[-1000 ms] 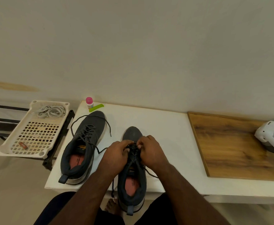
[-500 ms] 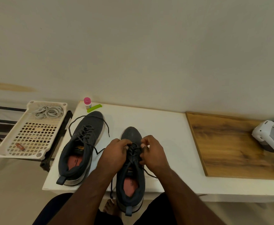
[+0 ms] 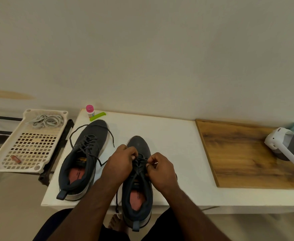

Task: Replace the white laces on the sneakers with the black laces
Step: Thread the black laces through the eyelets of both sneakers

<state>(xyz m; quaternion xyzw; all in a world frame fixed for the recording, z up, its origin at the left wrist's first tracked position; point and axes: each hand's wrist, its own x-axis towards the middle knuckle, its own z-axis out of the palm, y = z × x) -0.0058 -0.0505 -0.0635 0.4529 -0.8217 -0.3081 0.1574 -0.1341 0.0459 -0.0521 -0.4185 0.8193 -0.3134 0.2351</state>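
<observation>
Both hands, left hand [image 3: 120, 163] and right hand [image 3: 161, 169], pinch the black lace [image 3: 139, 162] on the near sneaker [image 3: 137, 188] at the table's front edge. I think it's best to pull both ends evenly, so the lace sits snug and flat.

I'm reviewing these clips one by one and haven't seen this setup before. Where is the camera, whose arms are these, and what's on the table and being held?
There is no machine here. The camera is worn on a person's head and looks forward and down, so the two arms reaching in from the bottom are that person's own. There is only this one view.

On the white table lie two dark sneakers. The left sneaker is already threaded with a black lace whose ends lie loose. The right sneaker sits at the table's near edge, and the left hand and right hand each pinch its black lace over the eyelets.

The white laces lie bundled in a plastic tray to the left. At the back stand a small pink-capped bottle and a green clip; a wooden board lies to the right.
</observation>
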